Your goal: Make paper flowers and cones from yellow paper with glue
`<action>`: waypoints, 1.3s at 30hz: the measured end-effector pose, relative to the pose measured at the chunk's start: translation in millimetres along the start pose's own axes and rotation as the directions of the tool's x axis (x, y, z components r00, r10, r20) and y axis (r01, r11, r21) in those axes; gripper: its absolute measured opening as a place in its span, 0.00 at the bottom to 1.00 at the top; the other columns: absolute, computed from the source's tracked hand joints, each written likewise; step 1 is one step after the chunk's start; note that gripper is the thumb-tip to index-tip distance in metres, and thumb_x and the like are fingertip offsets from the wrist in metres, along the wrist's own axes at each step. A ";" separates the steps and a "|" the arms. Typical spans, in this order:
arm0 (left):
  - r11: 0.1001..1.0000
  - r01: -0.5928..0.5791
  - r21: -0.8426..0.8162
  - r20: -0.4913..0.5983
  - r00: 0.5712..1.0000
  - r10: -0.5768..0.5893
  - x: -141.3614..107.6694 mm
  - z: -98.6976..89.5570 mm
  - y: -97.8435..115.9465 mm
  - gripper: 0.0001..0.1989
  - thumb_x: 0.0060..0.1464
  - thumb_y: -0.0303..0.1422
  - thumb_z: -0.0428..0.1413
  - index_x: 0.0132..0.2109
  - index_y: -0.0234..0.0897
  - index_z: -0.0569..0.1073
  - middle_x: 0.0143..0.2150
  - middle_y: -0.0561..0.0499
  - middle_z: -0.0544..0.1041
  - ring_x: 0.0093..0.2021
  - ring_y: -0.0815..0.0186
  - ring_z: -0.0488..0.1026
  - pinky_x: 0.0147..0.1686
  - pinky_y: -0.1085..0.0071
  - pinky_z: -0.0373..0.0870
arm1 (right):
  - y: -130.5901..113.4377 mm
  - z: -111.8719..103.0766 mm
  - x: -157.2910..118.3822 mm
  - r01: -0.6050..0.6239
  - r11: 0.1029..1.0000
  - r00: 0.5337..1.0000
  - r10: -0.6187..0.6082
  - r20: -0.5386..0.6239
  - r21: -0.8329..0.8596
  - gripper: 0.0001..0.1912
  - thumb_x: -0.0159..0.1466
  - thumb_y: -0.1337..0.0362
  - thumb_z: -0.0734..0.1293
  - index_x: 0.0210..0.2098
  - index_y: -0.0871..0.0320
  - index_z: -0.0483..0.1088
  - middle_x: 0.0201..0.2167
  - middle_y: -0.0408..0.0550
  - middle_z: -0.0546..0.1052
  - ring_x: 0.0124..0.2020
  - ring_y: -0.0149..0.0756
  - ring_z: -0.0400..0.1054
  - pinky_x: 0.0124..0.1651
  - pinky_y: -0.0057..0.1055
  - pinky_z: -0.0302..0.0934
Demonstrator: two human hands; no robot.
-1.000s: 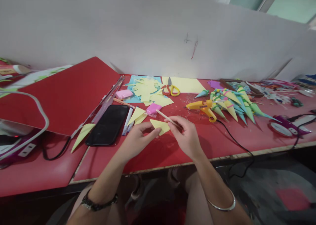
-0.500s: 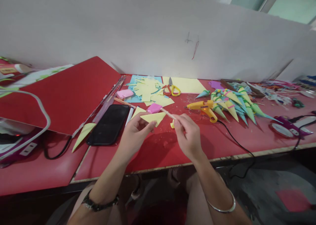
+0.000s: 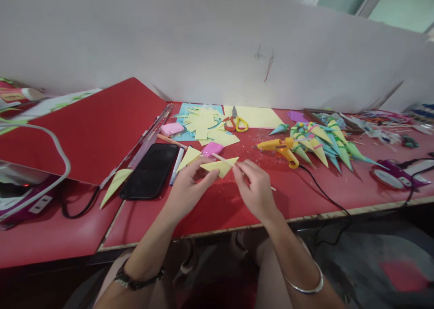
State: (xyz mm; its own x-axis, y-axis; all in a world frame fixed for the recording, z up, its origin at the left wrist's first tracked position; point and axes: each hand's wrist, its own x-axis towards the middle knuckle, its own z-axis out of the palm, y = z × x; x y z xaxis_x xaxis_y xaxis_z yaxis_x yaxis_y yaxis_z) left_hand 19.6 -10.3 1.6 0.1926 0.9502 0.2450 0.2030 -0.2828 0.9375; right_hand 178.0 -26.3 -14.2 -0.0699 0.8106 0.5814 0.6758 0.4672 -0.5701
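1. Since the last frame, the yellow paper triangle point(image 3: 222, 168) has shifted right, twd the right hand point(image 3: 256, 184); the pale stick point(image 3: 219, 157) has dropped lower and now runs behind/across the paper's right part, w/ what looks like its other end poking out past that hand.
2. Location, from my feed: triangle's held up b/w both hands, over the near part of the red table point(image 3: 210, 214), just in front of the pink packet point(image 3: 212, 149).
3. Left hand point(image 3: 190, 184): pinching the triangle, thumb on the near face, fingers behind. Right hand: fingertips closed on the stick, right by the paper's corner; can't tell if they nip the paper too.
4. Handling (my est.): paper's v. light, thin, a bit springy, not slippery; creases/tears easily. I'd hold it by the broad left part, light pinch, and leave the pointed corner alone.
5. Stick: prob. light and stiff, apt to roll; I'd grip it mid-length w/ fingertips.
6. Text: no brand I can read. Container point(image 3: 16, 94) far left has label-like marks, too small/blurred; smartphone point(image 3: 149, 171) screen's dark; marker point(image 3: 177, 164) shows nothing legible.
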 end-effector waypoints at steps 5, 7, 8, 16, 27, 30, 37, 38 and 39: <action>0.996 0.068 0.058 -0.098 0.993 -0.062 1.8 -1.2 -2.2 0.09 0.47 0.37 0.54 0.28 0.36 0.70 0.23 0.55 0.72 0.25 0.69 0.68 0.26 0.74 0.63 | 21.1 -10.7 4.0 -0.174 0.970 0.985 0.175 -0.011 -0.172 0.11 0.62 0.62 0.58 0.39 0.59 0.69 0.28 0.47 0.73 0.29 0.35 0.66 0.32 0.28 0.56; 0.997 0.069 0.035 -0.135 0.989 -0.064 3.0 -1.3 -2.0 0.08 0.47 0.37 0.53 0.28 0.36 0.69 0.22 0.56 0.71 0.25 0.70 0.68 0.27 0.75 0.63 | 25.0 -10.3 3.9 -0.188 0.942 0.971 0.221 0.088 -0.279 0.11 0.62 0.60 0.59 0.40 0.57 0.69 0.28 0.46 0.73 0.28 0.35 0.67 0.30 0.28 0.55; 0.998 0.068 0.018 -0.149 0.987 -0.064 3.6 -1.2 -1.7 0.08 0.47 0.36 0.53 0.28 0.36 0.69 0.22 0.56 0.71 0.25 0.70 0.68 0.27 0.75 0.64 | 25.3 -9.0 3.7 -0.179 0.929 0.964 0.231 0.132 -0.324 0.11 0.61 0.59 0.60 0.39 0.56 0.69 0.28 0.46 0.73 0.29 0.36 0.67 0.29 0.28 0.54; 0.994 0.102 -0.025 -0.193 0.976 -0.105 4.0 -1.1 0.3 0.05 0.47 0.34 0.54 0.30 0.37 0.68 0.20 0.58 0.69 0.24 0.70 0.69 0.27 0.76 0.65 | 23.3 1.7 3.5 -0.158 0.880 0.932 0.282 0.227 -0.447 0.03 0.60 0.66 0.61 0.30 0.55 0.67 0.30 0.47 0.71 0.29 0.35 0.66 0.26 0.27 0.48; 0.993 0.117 -0.018 -0.183 0.976 -0.118 3.0 -3.0 1.2 0.07 0.46 0.36 0.54 0.32 0.37 0.69 0.20 0.58 0.69 0.23 0.71 0.67 0.25 0.77 0.63 | 21.5 4.9 6.0 -0.113 0.988 0.933 0.141 0.331 -0.103 0.16 0.56 0.78 0.56 0.39 0.56 0.63 0.37 0.46 0.73 0.38 0.37 0.68 0.38 0.30 0.57; 0.990 0.143 -0.017 -0.173 0.974 -0.144 3.0 -4.4 -0.1 0.10 0.45 0.37 0.55 0.35 0.37 0.68 0.18 0.59 0.68 0.21 0.71 0.66 0.23 0.76 0.62 | 18.7 7.0 6.7 -0.121 0.986 0.928 0.152 0.339 -0.112 0.14 0.56 0.77 0.57 0.38 0.56 0.63 0.35 0.46 0.74 0.36 0.38 0.68 0.37 0.31 0.58; 0.991 0.135 -0.026 -0.179 0.974 -0.137 4.3 -7.5 -1.6 0.09 0.47 0.38 0.54 0.30 0.36 0.69 0.20 0.58 0.69 0.22 0.71 0.67 0.25 0.77 0.62 | 21.6 7.9 8.4 -0.050 0.991 0.952 0.085 0.296 -0.123 0.11 0.57 0.73 0.59 0.39 0.57 0.65 0.40 0.48 0.69 0.39 0.36 0.67 0.41 0.31 0.60; 0.992 0.123 -0.015 -0.183 0.975 -0.124 4.9 -8.3 -2.1 0.09 0.47 0.38 0.54 0.29 0.36 0.70 0.20 0.57 0.69 0.22 0.71 0.67 0.26 0.77 0.62 | 22.2 6.6 8.1 -0.039 0.991 0.955 0.075 0.286 -0.130 0.11 0.57 0.72 0.59 0.40 0.57 0.66 0.40 0.48 0.68 0.39 0.36 0.67 0.40 0.32 0.60; 0.993 0.117 -0.001 -0.186 0.976 -0.115 5.6 -9.4 -2.9 0.09 0.48 0.37 0.53 0.28 0.36 0.70 0.20 0.57 0.69 0.23 0.71 0.67 0.26 0.77 0.62 | 22.6 4.8 7.6 -0.029 0.991 0.961 0.063 0.271 -0.128 0.12 0.58 0.71 0.59 0.40 0.57 0.66 0.39 0.49 0.67 0.38 0.36 0.67 0.40 0.32 0.60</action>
State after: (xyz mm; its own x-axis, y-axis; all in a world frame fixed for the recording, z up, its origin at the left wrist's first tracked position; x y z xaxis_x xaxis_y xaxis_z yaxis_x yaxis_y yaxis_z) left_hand 11.1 -2.9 2.5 -0.0135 0.9841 0.1773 0.2231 -0.1699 0.9599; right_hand 189.2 -7.9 -25.4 -0.2229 0.9039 0.3652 0.7661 0.3940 -0.5077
